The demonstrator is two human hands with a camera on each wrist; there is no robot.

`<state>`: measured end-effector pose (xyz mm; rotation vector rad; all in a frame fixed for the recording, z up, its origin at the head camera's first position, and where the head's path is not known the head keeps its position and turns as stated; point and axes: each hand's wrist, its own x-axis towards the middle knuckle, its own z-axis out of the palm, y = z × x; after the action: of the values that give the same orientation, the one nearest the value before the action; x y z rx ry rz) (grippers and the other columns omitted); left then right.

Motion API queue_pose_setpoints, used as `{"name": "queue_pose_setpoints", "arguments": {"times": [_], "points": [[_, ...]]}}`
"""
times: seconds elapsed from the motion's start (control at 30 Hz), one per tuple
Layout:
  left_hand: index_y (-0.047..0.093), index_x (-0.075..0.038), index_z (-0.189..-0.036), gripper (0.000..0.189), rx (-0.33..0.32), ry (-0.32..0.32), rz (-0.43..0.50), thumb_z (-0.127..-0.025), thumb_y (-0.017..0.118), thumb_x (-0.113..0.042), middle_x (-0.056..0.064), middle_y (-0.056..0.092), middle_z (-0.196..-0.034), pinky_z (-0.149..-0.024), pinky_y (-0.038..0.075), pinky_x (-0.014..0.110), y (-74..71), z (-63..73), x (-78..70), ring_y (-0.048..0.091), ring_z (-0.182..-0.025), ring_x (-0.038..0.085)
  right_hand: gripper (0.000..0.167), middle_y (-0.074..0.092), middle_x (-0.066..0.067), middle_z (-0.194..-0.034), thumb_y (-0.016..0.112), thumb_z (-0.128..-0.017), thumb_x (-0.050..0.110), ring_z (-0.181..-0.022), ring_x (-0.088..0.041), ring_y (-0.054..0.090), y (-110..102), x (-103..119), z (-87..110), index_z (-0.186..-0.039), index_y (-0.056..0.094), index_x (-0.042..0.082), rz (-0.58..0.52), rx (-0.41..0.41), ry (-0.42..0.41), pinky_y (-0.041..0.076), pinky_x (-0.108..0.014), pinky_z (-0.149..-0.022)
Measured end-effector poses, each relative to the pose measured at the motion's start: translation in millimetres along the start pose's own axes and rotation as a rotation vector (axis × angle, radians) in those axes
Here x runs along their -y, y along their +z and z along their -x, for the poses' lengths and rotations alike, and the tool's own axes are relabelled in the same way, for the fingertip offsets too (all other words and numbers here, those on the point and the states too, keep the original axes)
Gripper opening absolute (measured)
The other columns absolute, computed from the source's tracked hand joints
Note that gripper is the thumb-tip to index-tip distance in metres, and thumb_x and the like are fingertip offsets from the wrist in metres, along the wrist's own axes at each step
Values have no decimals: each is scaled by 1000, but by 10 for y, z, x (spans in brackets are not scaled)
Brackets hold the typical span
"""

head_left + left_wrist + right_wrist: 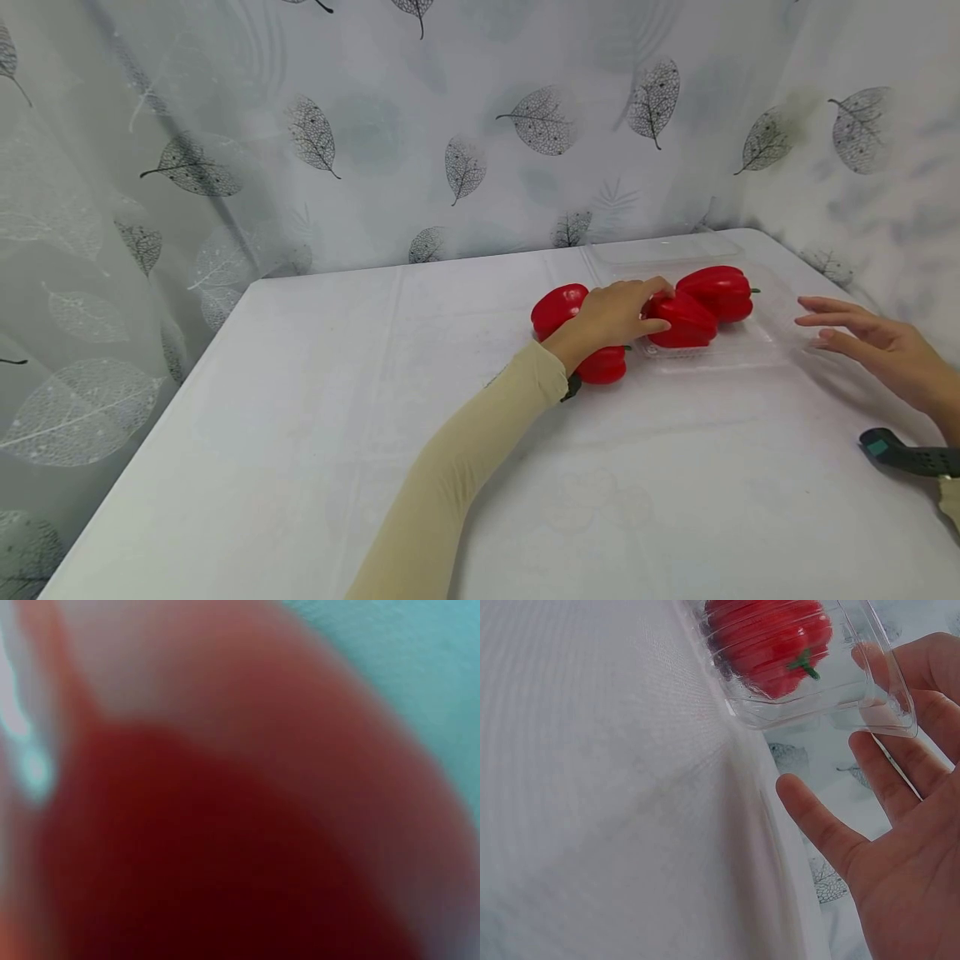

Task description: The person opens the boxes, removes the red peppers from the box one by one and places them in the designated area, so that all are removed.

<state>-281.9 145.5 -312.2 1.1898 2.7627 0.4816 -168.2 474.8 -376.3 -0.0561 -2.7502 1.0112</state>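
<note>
My left hand [611,312] grips a red bell pepper [688,323] between thumb and fingers, inside a clear plastic clamshell box [712,367]. Behind it in the box lies another red bell pepper [722,292] with a green stem, which shows through the clear wall [802,712] in the right wrist view. A blurred red pepper surface [187,847] fills much of the left wrist view. At the box's right side my right hand [892,350] has its fingers spread and relaxed, holding nothing. Whether its fingertips touch the box edge I cannot tell.
Two more red peppers lie on the white table [300,417] left of the box, one [558,307] behind my left wrist and one [602,367] in front. The box's clear lid [667,248] stands folded back near the leaf-print curtain [375,133].
</note>
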Motion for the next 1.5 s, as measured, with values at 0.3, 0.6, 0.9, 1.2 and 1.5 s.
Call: {"name": "queue_pose_setpoints", "arguments": {"times": [0.3,0.6,0.9,1.2,1.5], "points": [[46,-35,-137,50,-1,14,7,-91,65,-44,-15,59,-121,-81,46,21,7,5,7,52,-103,0,40,30,28,-149,53,-101,30,-135,6,27,-10,-13,9,-135,55,8,3,-20,-31,29,3,-73],[45,-35,-138,50,-18,29,30,-92,64,-43,-15,58,-121,-81,46,21,14,20,20,52,-103,-1,40,30,28,-149,53,-101,30,-131,9,28,-6,-18,13,-134,55,8,3,-18,-32,29,3,-72],[45,-35,-139,49,-20,30,30,-94,62,-43,-14,58,-120,-80,45,20,1,35,19,51,-103,-1,38,34,28,-147,53,-101,27,-119,15,30,-11,-26,6,-133,56,6,-14,-24,-56,30,4,-69],[45,-34,-139,49,-39,54,64,-94,62,-42,-14,58,-127,-86,46,22,-5,64,35,53,-113,2,38,33,28,-147,53,-102,26,-119,16,30,-6,-18,0,-133,55,4,-13,-23,-60,31,3,-74],[45,-32,-139,49,-57,87,94,-94,62,-41,-13,58,-127,-82,46,17,7,51,61,54,-114,2,37,35,28,-146,53,-101,24,-110,18,31,-8,-16,-3,-132,56,3,-21,-25,-75,33,4,-69]]}}
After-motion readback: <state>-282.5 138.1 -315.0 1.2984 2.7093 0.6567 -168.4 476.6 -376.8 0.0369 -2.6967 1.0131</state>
